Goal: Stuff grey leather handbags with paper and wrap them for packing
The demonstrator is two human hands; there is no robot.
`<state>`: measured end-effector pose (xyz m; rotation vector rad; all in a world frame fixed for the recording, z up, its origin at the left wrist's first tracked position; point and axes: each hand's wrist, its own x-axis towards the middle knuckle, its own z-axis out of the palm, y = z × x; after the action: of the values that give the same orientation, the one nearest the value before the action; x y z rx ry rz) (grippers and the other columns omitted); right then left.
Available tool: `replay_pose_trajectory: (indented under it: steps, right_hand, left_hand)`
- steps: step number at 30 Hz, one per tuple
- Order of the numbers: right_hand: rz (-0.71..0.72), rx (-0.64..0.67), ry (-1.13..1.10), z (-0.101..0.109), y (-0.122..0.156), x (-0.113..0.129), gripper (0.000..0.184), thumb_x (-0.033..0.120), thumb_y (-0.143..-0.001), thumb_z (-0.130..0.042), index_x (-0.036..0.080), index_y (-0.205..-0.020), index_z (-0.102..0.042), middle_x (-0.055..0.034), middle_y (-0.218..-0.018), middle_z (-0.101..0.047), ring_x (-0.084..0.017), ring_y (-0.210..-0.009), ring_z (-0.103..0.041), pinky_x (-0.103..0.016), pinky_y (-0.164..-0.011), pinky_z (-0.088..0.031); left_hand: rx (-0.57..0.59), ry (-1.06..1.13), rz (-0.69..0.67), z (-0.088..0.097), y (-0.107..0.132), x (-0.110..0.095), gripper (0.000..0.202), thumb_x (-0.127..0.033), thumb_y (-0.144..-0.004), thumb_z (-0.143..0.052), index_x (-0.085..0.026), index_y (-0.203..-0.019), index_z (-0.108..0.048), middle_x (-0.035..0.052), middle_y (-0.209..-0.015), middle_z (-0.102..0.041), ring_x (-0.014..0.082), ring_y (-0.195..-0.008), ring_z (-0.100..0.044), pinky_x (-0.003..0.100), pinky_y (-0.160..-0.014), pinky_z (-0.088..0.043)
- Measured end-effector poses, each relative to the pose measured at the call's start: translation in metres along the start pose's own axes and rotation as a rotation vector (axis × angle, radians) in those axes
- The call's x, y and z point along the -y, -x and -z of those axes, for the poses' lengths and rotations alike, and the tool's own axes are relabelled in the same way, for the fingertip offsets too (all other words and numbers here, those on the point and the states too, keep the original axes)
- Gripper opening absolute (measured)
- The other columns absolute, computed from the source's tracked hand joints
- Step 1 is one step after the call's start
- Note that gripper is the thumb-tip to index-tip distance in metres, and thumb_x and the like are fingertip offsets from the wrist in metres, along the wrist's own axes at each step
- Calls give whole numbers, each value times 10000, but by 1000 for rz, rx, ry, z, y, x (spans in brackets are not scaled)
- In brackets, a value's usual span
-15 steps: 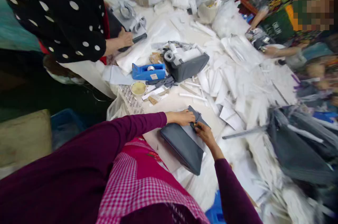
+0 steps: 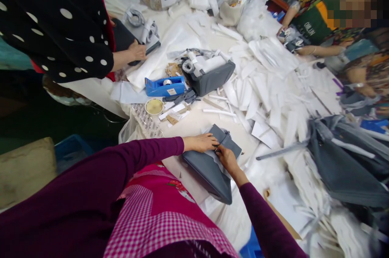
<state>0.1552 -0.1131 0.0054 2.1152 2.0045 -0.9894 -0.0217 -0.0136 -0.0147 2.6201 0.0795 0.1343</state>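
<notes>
A dark grey handbag [image 2: 209,175] lies on the table in front of me, its flap [image 2: 230,141] folded back to the far side. My left hand [image 2: 204,143] rests on the bag with its fingers stretched out flat near the base of the flap. My right hand [image 2: 227,158] is closed in a pinch beside the left fingertips, at the fold between flap and body. Something small, dark and shiny shows at its fingertips, too small to name. White wrapping partly shows under the flap.
Beyond the bag stand a blue tape dispenser [image 2: 165,86], a round tin [image 2: 154,107] and another grey bag [image 2: 212,77] stuffed with wrapping. White paper strips [image 2: 264,92] cover the table's right side. A co-worker's hand [image 2: 137,50] holds a dark bag at left; other people sit at right.
My right hand has shifted slightly left, closer to my left fingertips. The flap now lies flatter and more spread out. The whole view has moved a little.
</notes>
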Motion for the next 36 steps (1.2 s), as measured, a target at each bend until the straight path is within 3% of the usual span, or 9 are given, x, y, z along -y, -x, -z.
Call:
replay_pose_trajectory:
  steps: [9, 15, 17, 19, 22, 25, 29, 32, 36]
  right_hand:
    - [-44, -41, 36, -15, 5, 12, 328, 96, -876, -409, 169, -1163, -551, -118, -1162, -651, -218, -1014, -631, -268, -824, -446]
    - [92, -162, -34, -22, 21, 9, 497, -10, -808, -350, 116, -1269, -488, -162, -1317, -541, -213, -1178, -543, -304, -961, -432]
    - [183, -188, -137, -19, 27, 2, 583, -62, -722, -364, 122, -1258, -501, -143, -1367, -503, -194, -1267, -469, -299, -1032, -382]
    - [206, -157, -232, -12, 30, -6, 555, -65, -712, -380, 150, -1192, -557, -116, -1328, -540, -176, -1241, -494, -279, -1020, -387]
    - [57, -43, -273, 4, 24, -15, 280, 33, -794, -469, 165, -972, -639, -79, -1049, -674, -171, -1004, -629, -242, -869, -454]
    - [-120, -13, -243, 17, 8, -18, 83, 178, -820, -565, 159, -879, -620, -67, -857, -691, -187, -831, -661, -242, -713, -464]
    - [-267, -12, -172, 22, -14, -15, 203, 257, -765, -645, 151, -930, -590, -109, -901, -687, -234, -826, -665, -264, -652, -444]
    - [-332, 8, -115, 22, -22, -11, 334, 249, -745, -660, 143, -1043, -550, -134, -972, -680, -261, -878, -664, -284, -677, -447]
    - [-379, 42, -64, 15, -26, -9, 358, 227, -794, -617, 143, -1123, -503, -135, -1002, -678, -268, -934, -661, -301, -730, -455]
  left_hand:
    - [81, 72, 149, 4, -9, -5, 438, -20, -800, -452, -148, -1208, -545, 100, -1292, -558, 206, -1208, -479, 398, -1109, -221]
    - [146, -15, 52, 11, -10, -1, 549, -30, -768, -493, -168, -1299, -486, 99, -1355, -506, 222, -1270, -426, 427, -1127, -210]
    - [181, -58, 17, 12, -9, -1, 601, -43, -769, -501, -179, -1351, -441, 110, -1381, -482, 229, -1291, -405, 443, -1129, -211]
    - [211, -104, -20, 13, -9, -1, 621, -66, -781, -511, -222, -1376, -422, 113, -1400, -457, 238, -1308, -386, 462, -1124, -217]
    - [229, -171, -57, 12, -10, -2, 613, -97, -805, -521, -284, -1380, -425, 116, -1389, -454, 257, -1321, -364, 497, -1116, -214]
    - [239, -206, -72, 10, -11, -1, 641, -92, -796, -534, -298, -1392, -415, 117, -1369, -459, 267, -1322, -356, 502, -1112, -221]
    - [232, -196, -68, 9, -12, 0, 623, -98, -794, -545, -302, -1374, -445, 111, -1330, -479, 275, -1296, -373, 513, -1112, -218]
    - [229, -176, -52, 11, -12, 0, 582, -124, -826, -535, -307, -1372, -448, 99, -1288, -502, 263, -1288, -372, 505, -1126, -201]
    - [220, -156, -29, 7, -14, 2, 493, -181, -873, -518, -306, -1348, -471, 89, -1244, -529, 257, -1264, -386, 501, -1131, -203]
